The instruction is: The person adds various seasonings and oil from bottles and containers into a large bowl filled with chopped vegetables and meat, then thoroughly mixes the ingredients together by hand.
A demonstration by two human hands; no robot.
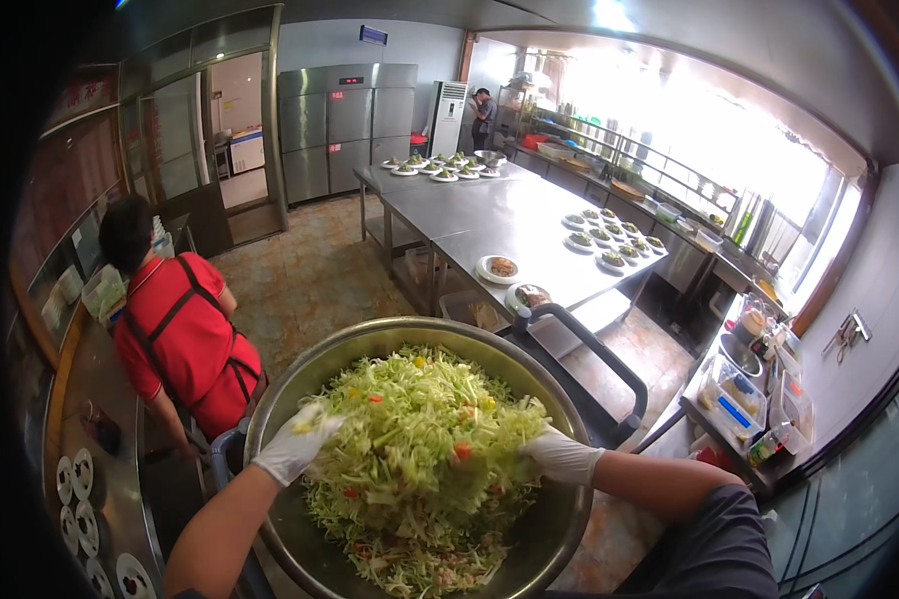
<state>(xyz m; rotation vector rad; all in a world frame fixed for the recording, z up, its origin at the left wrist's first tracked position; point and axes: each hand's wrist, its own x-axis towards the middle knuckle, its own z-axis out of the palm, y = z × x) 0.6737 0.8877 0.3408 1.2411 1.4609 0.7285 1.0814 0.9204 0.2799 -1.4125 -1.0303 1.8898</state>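
Note:
A large steel bowl (559, 519) in front of me is heaped with shredded pale green salad greens (410, 429), with orange and yellow bits mixed in. Both my hands wear thin white gloves. At the bowl's left side, my left hand (298, 444) presses into the greens, slightly blurred, with small pieces stuck to the glove. My right hand (563, 455) grips the heap from the right, its fingertips hidden by leaves. Between the two hands, a raised clump of greens is smeared by motion.
Ahead stands a steel table (469, 220) with several plated dishes (609, 235). A dark cart handle (609, 349) rises beyond the bowl. A person in a red shirt (195, 339) is close on the left, beside a counter with small plates (82, 474). Containers (734, 399) crowd the right-hand counter.

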